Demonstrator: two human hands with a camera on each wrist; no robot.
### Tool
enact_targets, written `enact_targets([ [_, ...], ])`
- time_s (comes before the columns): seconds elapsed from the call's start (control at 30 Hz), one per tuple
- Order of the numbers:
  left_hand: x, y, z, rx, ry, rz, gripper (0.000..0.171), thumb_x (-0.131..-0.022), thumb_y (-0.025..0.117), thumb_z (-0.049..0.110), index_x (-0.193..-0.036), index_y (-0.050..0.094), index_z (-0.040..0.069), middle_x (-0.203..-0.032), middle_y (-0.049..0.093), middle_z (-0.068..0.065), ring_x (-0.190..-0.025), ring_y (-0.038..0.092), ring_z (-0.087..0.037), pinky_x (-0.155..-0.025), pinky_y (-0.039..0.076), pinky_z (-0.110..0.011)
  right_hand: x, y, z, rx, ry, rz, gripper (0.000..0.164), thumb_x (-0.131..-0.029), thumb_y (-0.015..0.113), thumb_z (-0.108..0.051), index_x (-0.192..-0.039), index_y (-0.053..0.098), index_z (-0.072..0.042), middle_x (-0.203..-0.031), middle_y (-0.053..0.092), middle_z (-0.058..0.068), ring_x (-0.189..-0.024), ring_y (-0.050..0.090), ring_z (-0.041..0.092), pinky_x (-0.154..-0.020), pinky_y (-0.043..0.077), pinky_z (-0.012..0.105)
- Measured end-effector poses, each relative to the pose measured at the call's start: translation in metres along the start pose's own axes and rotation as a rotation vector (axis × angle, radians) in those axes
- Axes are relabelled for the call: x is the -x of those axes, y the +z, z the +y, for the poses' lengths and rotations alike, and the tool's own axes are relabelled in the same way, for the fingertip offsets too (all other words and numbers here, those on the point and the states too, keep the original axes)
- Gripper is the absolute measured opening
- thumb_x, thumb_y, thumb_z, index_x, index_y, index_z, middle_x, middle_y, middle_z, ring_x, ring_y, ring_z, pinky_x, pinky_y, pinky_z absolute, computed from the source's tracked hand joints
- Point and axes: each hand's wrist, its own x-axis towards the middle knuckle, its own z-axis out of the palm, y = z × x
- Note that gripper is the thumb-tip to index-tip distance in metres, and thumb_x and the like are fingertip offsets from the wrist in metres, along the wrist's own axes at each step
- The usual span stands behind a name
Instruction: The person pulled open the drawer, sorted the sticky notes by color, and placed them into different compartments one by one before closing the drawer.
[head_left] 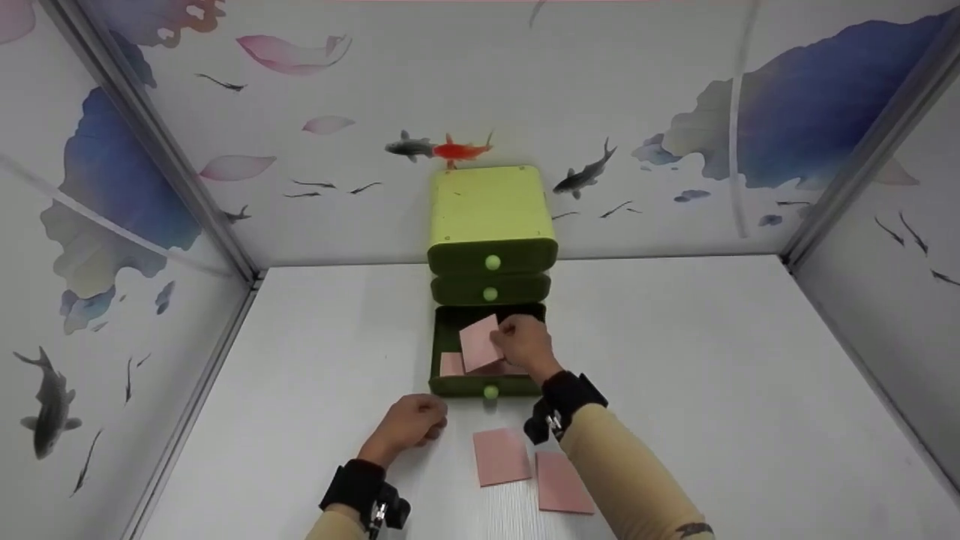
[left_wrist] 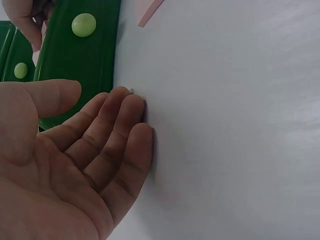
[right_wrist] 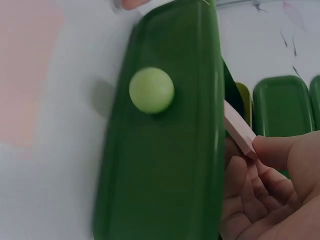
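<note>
My right hand (head_left: 525, 345) pinches a pink note pad (head_left: 480, 342) between thumb and fingers, over the pulled-out bottom drawer (head_left: 487, 387) of a green drawer unit (head_left: 491, 214). In the right wrist view the pad's thick edge (right_wrist: 241, 131) shows behind the dark green drawer front (right_wrist: 165, 160) with its round light-green knob (right_wrist: 151, 90). More pink paper (head_left: 451, 364) lies inside that drawer, partly hidden. My left hand (head_left: 411, 424) rests on the table near the drawer's front left corner, holding nothing, its fingers loosely bent in the left wrist view.
Two more pink pads lie on the white table (head_left: 322, 337) before the drawer: one pad (head_left: 502, 457) near the middle, another pad (head_left: 561, 484) partly under the right forearm. The upper two drawers are closed. Walls painted with fish enclose the table at the back and sides.
</note>
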Motion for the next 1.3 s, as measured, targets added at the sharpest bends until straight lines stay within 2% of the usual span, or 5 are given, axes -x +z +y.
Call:
enact_targets([
  [0.13, -0.001, 0.0, 0.0, -0.009, 0.0, 0.001, 0.029, -0.098, 0.053, 0.017, -0.111, 0.064, -0.006, -0.09, 0.066, -0.013, -0.072, 0.057, -0.015, -0.059, 0.043, -0.024, 0.002, 0.015, -0.001, 0.002, -0.031, -0.003, 0.029, -0.089, 0.066, -0.013, -0.063, 0.055, -0.01, -0.054, 0.041, -0.006, -0.051, 0.04, 0.011, -0.053, 0.033, 0.026],
  [0.37, -0.001, 0.0, 0.0, -0.022, -0.002, 0.017, 0.027, -0.098, 0.053, 0.017, -0.107, 0.066, -0.005, -0.086, 0.065, -0.011, -0.07, 0.057, -0.015, -0.058, 0.043, -0.025, 0.005, 0.03, -0.004, 0.092, 0.051, -0.029, 0.023, -0.087, 0.07, -0.021, -0.066, 0.068, -0.011, -0.057, 0.055, -0.005, -0.053, 0.05, 0.011, -0.05, 0.037, 0.026],
  [0.73, -0.002, 0.0, -0.003, -0.045, -0.026, 0.029, 0.027, -0.097, 0.053, 0.016, -0.111, 0.065, -0.003, -0.095, 0.068, -0.013, -0.077, 0.062, -0.017, -0.062, 0.047, -0.026, 0.006, 0.035, -0.007, 0.26, 0.12, -0.1, 0.042, -0.082, 0.069, -0.02, -0.044, 0.053, -0.016, -0.043, 0.043, -0.006, -0.042, 0.041, 0.012, -0.042, 0.03, 0.027],
  [1.07, -0.004, 0.0, -0.007, -0.05, -0.041, 0.029, 0.028, -0.098, 0.054, 0.019, -0.111, 0.065, -0.002, -0.096, 0.068, -0.012, -0.08, 0.062, -0.018, -0.065, 0.049, -0.028, 0.004, 0.036, -0.009, 0.348, 0.169, -0.139, 0.037, -0.079, 0.071, -0.02, -0.05, 0.049, -0.016, -0.05, 0.043, -0.004, -0.049, 0.042, 0.015, -0.047, 0.034, 0.03],
  [1.3, -0.003, -0.001, -0.008, -0.042, -0.043, 0.034, 0.027, -0.098, 0.053, 0.019, -0.111, 0.065, -0.002, -0.096, 0.068, -0.012, -0.079, 0.063, -0.018, -0.065, 0.049, -0.028, 0.001, 0.037, -0.009, 0.358, 0.178, -0.167, 0.031, -0.077, 0.072, -0.017, -0.055, 0.051, -0.015, -0.056, 0.047, -0.002, -0.053, 0.043, 0.016, -0.049, 0.035, 0.032],
])
